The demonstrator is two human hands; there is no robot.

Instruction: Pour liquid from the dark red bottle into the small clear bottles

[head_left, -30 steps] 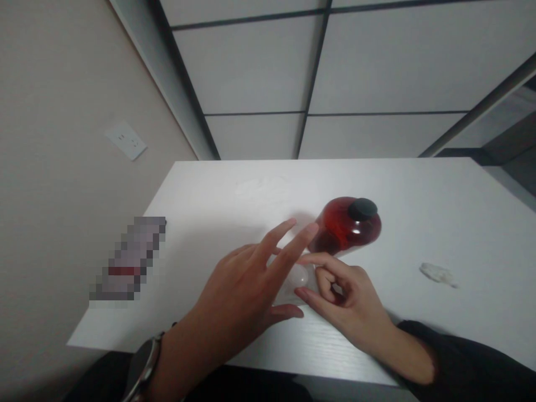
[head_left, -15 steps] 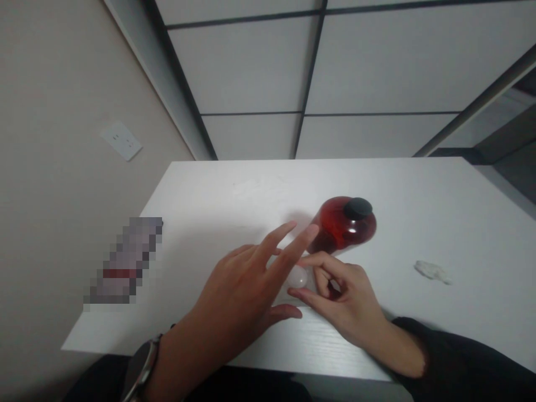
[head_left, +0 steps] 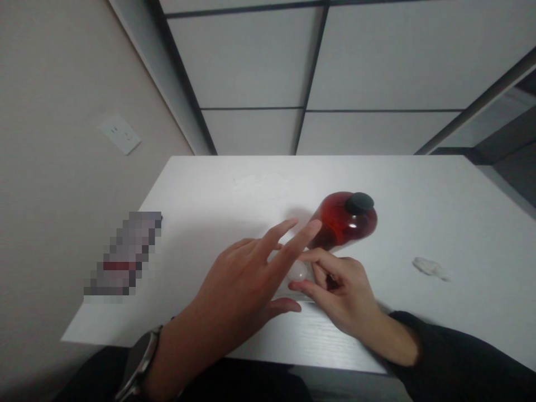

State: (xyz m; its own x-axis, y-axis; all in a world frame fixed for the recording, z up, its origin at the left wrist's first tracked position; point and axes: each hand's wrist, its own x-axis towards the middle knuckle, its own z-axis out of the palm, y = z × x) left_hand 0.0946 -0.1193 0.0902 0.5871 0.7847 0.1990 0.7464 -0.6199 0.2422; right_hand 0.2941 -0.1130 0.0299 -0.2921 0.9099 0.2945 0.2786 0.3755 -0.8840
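The left hand (head_left: 243, 285) covers most of the small clear thing (head_left: 298, 272) – only a pale round bit peeks out, too blurry to name. A thing at the counter (head_left: 419, 184) edge is a blur of squares (head_left: 123, 254). Both arms are cut off at the bottom.

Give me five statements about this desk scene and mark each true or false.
1. The red bottle has a black cap. True.
2. The right hand pinches a small clear object with thumb and forefinger. True.
3. The left hand is clenched in a fist. False: its fingers are spread over the clear object.
4. A white scrap lies left of the hands. False: it lies to their right on the table.
5. A watch is on the left wrist. True.
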